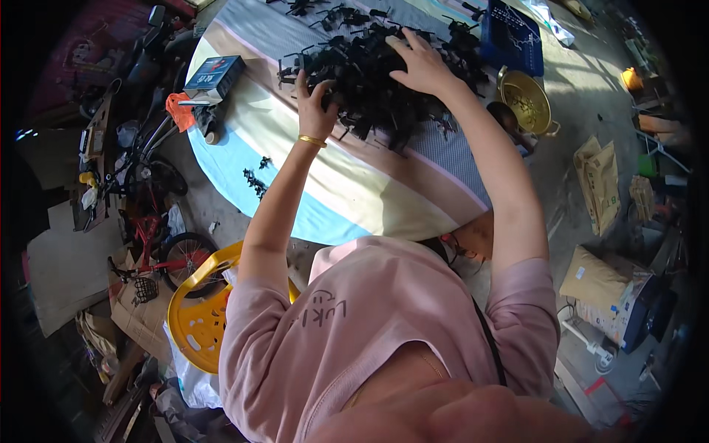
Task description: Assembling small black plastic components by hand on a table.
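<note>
We looked down at a round table [347, 192] with a striped cloth on it. A big pile of small black plastic parts [369, 81] lay on the far part of the table. Our left hand [316, 103] was at the near left edge of the pile, with its fingers curled around some of the black parts. A gold bangle [312, 140] sat on that wrist. Our right hand [422, 65] lay flat on top of the pile, with its fingers spread wide and gripping nothing. A few loose black bits [255, 179] lay apart on the blue stripe. A blue crate [512, 37] stood past the pile, and a gold bowl [526, 102] was beside the table. A yellow plastic stool [196, 314] stood by our left side.
</note>
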Action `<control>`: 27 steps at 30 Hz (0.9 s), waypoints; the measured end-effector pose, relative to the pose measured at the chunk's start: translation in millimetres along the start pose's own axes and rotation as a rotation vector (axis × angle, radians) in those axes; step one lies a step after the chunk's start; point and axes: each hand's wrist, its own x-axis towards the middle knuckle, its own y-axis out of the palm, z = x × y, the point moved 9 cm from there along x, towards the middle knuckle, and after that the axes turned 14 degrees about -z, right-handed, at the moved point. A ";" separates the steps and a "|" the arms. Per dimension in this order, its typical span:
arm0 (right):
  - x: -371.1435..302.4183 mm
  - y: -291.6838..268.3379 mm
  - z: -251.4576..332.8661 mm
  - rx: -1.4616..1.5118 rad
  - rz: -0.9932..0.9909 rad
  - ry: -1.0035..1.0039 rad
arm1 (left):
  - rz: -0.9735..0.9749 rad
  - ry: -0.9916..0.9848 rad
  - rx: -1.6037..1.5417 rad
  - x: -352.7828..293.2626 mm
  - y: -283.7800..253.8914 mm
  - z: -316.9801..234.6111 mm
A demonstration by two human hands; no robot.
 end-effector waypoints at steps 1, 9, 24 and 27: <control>-7.4 -25.5 4.0 0.082 -0.168 -0.045 | 0.000 0.003 -0.014 -7.7 -3.6 -1.1; -176.1 27.0 -64.7 -0.045 0.057 0.384 | -0.002 0.037 0.225 -52.4 -16.9 -32.5; -175.7 -0.5 -59.0 0.285 -0.266 0.170 | -0.053 -0.139 0.191 -53.4 -22.8 -72.5; -188.4 -29.1 -54.8 0.744 -0.335 0.274 | -0.042 -0.276 0.282 -57.2 -16.7 -38.4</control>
